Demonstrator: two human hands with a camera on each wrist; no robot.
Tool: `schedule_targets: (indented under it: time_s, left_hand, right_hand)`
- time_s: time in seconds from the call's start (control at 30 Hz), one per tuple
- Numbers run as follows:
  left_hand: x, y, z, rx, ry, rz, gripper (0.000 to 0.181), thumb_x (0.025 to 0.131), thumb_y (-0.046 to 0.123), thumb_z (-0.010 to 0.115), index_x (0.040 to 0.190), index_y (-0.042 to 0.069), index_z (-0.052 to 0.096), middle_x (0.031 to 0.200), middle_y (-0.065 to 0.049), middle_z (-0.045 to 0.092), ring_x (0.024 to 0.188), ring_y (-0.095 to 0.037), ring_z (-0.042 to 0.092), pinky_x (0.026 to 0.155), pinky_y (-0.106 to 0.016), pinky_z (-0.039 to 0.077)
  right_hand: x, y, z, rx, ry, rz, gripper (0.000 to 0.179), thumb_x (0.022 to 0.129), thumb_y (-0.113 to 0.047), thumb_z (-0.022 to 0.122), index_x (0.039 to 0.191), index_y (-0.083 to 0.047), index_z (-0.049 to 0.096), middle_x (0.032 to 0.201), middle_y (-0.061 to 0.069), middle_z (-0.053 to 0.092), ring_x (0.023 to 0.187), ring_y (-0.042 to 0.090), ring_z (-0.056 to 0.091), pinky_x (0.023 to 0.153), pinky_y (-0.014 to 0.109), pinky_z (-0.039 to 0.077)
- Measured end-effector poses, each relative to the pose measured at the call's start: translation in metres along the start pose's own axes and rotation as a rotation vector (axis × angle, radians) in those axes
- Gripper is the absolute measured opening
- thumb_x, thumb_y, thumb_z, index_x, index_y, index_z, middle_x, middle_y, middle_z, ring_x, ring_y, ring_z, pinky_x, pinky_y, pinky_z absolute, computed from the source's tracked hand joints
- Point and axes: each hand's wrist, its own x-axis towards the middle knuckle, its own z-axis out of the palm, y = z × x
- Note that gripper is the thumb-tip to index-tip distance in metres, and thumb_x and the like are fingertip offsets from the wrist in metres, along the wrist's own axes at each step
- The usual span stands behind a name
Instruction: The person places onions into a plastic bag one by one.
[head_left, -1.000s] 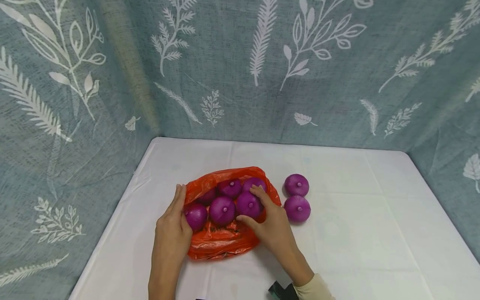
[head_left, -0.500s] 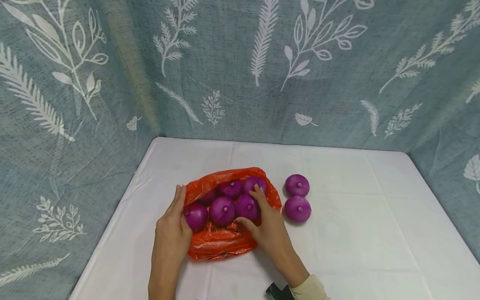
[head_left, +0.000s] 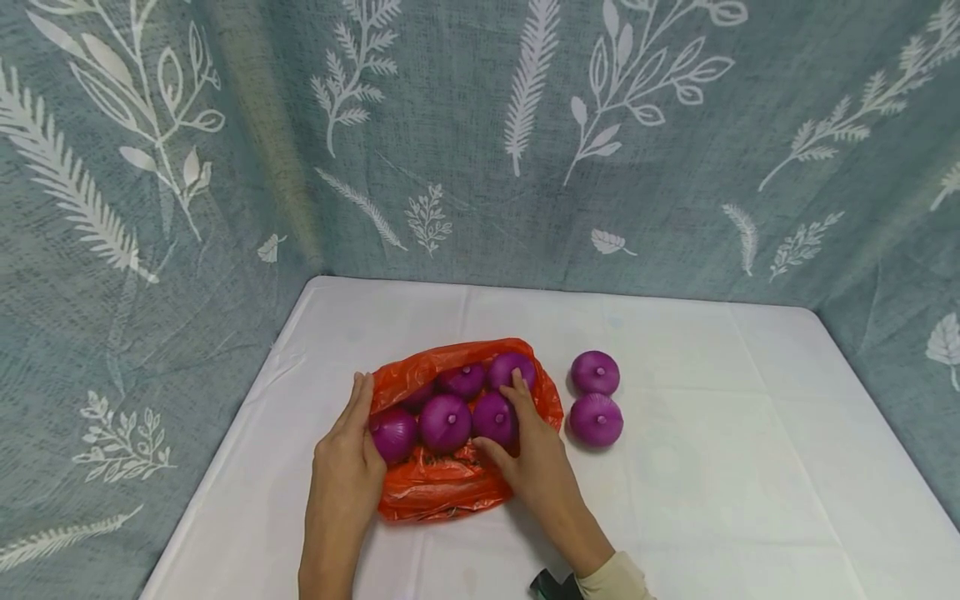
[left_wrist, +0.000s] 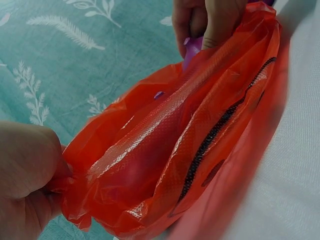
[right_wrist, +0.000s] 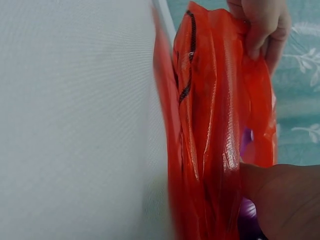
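Note:
An orange-red plastic bag [head_left: 442,496] lies with its mouth spread wide, and several purple onions [head_left: 446,423] sit inside. My left hand [head_left: 343,467] grips the bag's left rim; the left wrist view shows thumb and fingers of this hand [left_wrist: 27,165] pinching the crumpled plastic [left_wrist: 77,200]. At the bag's right side, my right hand [head_left: 543,471] has thumb and fingers round an onion [head_left: 492,418] in the front row. From the right wrist, the bag's folded side [right_wrist: 215,110] partly hides that hand [right_wrist: 290,200] and the onions.
Two more purple onions [head_left: 595,372] stand one behind the other on the white-covered table [head_left: 735,467], just right of the bag. A blue-green leaf-patterned curtain [head_left: 465,150] hangs behind the table and along its sides. A dark device [head_left: 553,585] sits by the right wrist.
My right hand has shifted slightly left and its fingers have settled lower round the front-right onion. The left hand keeps its place on the bag's rim.

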Motion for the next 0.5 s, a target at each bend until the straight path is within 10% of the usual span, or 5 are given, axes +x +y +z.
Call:
schedule_targets:
  time_s: [0.5]
  left_hand:
    - [0.0004, 0.0009, 0.0003, 0.0, 0.004, 0.005, 0.074, 0.09, -0.015, 0.054, 0.152, 0.02, 0.036, 0.153, -0.007, 0.039, 0.137, -0.026, 0.041, 0.105, -0.044, 0.04]
  right_hand:
    - [0.0, -0.0002, -0.0041, -0.019, -0.013, -0.018, 0.081, 0.082, -0.043, 0.076, 0.15, -0.02, 0.038, 0.161, -0.004, 0.025, 0.129, 0.025, 0.053, 0.101, 0.042, 0.047]
